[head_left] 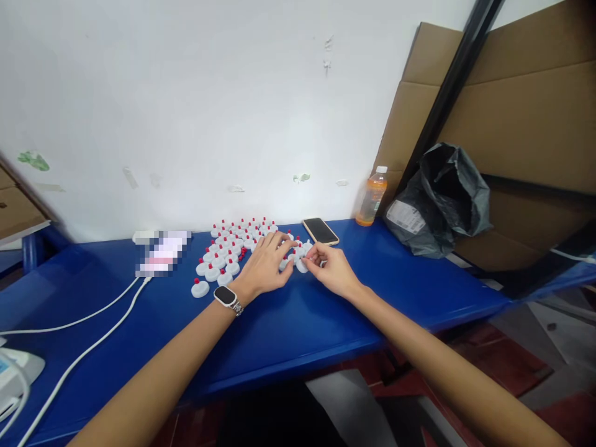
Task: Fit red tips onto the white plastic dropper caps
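Note:
Many small white round caps with red tips point(226, 247) lie in rows on a blue table point(298, 323) near the wall. My left hand point(266, 266), with a smartwatch point(228, 298) on its wrist, rests palm down over the right end of the group. My right hand point(331, 268) pinches one white cap point(302, 266) at its fingertips, just beside the left hand's fingers. Whether the left hand holds a piece is hidden under its fingers.
A phone point(320, 231) lies face up behind my hands. An orange drink bottle point(372, 196) and a grey plastic bag point(440, 198) stand at the right, by cardboard sheets. White cables point(93, 338) and a white device point(13, 372) lie at left.

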Demonstrator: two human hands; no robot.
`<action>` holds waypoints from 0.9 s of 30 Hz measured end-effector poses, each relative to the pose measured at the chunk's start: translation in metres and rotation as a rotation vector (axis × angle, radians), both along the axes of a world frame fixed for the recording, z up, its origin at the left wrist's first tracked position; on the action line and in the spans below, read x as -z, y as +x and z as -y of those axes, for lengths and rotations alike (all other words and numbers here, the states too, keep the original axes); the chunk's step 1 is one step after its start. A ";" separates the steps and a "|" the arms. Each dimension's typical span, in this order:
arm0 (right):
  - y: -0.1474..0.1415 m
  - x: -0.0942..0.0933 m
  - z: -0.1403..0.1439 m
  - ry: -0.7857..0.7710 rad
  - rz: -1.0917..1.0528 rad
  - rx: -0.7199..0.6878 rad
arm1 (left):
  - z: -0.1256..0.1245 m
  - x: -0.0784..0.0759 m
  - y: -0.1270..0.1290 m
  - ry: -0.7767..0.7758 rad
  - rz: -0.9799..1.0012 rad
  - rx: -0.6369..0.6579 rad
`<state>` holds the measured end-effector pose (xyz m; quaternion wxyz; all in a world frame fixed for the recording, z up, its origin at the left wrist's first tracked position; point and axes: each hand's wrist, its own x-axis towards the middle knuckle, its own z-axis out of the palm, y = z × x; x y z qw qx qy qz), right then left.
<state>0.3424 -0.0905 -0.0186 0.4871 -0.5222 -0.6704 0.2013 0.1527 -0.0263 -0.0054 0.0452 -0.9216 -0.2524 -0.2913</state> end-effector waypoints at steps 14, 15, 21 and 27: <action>-0.093 -0.019 -0.066 0.189 0.561 -0.126 | 0.032 0.013 -0.102 -0.150 0.051 -0.320; -0.097 -0.021 -0.074 0.195 0.713 -0.134 | 0.031 0.011 -0.109 -0.116 0.025 -0.372; -0.120 -0.021 -0.101 0.130 1.079 -0.161 | 0.030 0.011 -0.127 -0.112 -0.035 -0.472; -0.125 -0.019 -0.107 0.130 1.108 -0.210 | 0.029 0.012 -0.121 -0.086 -0.063 -0.473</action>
